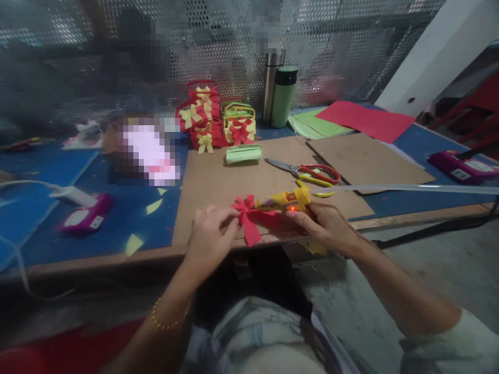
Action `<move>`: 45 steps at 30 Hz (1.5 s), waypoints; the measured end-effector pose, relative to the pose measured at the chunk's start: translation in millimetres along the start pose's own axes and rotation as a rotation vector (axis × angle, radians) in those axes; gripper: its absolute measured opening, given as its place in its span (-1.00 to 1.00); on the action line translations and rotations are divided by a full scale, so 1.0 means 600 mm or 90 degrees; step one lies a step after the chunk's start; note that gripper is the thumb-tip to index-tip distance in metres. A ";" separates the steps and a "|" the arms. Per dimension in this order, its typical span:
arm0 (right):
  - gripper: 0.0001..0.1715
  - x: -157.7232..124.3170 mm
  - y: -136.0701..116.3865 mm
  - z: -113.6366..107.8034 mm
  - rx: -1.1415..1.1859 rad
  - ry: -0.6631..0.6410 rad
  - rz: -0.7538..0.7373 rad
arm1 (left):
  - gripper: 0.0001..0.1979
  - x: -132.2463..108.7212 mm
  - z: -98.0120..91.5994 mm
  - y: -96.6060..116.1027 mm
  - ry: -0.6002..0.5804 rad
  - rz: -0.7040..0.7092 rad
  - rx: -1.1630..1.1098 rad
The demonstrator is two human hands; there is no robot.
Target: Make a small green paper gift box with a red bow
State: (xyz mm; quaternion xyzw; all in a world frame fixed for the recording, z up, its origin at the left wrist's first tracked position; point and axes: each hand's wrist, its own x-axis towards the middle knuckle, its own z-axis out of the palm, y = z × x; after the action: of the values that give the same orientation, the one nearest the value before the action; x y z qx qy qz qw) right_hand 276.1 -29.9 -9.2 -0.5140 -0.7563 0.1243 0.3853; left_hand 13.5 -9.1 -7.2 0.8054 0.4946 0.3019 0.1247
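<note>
At the near edge of the brown board [212, 176], one red paper bow [250, 221] is noted. Left hand [210, 231]: thumb and fingertips pinching the bow's left edge. Right hand [331, 226]: fingers curled around the yellow glue gun [300, 197], nozzle at the bow's centre. Scissors [298, 169] lie on the board, beyond the gun

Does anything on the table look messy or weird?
A little: yellow paper scraps lie scattered on the blue tabletop, left of the brown board. They look stray, lying loose, away from the red bow by the glue gun.
</note>
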 end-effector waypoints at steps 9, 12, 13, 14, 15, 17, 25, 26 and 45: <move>-0.49 -0.004 0.005 0.006 0.026 0.029 0.007 | -0.79 0.013 0.035 0.012 0.070 -0.067 0.050; -0.50 -0.004 0.004 0.006 0.021 0.031 0.023 | -0.77 0.015 0.035 0.013 0.072 -0.071 0.054; -0.51 -0.004 0.003 0.005 0.016 0.027 0.027 | -0.78 0.016 0.034 0.013 0.061 -0.067 0.052; -0.51 -0.003 0.002 0.005 0.011 0.022 0.029 | -0.80 0.017 0.032 0.013 0.046 -0.063 0.052; -0.52 -0.002 0.002 0.004 0.003 0.017 0.032 | -0.82 0.018 0.029 0.014 0.029 -0.060 0.054; -0.53 0.001 0.002 0.005 -0.011 0.015 0.036 | -0.85 0.022 0.024 0.016 -0.005 -0.054 0.065; -0.54 0.013 0.008 0.015 -0.039 0.010 0.002 | -0.86 0.033 0.010 0.023 -0.089 -0.030 0.126; -0.53 0.013 0.008 0.016 -0.044 0.010 -0.004 | -0.86 0.033 0.009 0.024 -0.089 -0.028 0.124; -0.56 0.018 0.012 0.015 -0.063 -0.016 -0.060 | -0.83 0.027 0.009 0.022 -0.072 -0.013 0.040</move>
State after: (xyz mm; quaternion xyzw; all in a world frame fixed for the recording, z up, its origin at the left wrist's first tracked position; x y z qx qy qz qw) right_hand 272.7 -15.3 -14.3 -0.4946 -0.7897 0.0752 0.3553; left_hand 31.6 -1.1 1.2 0.8195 0.5042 0.2392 0.1301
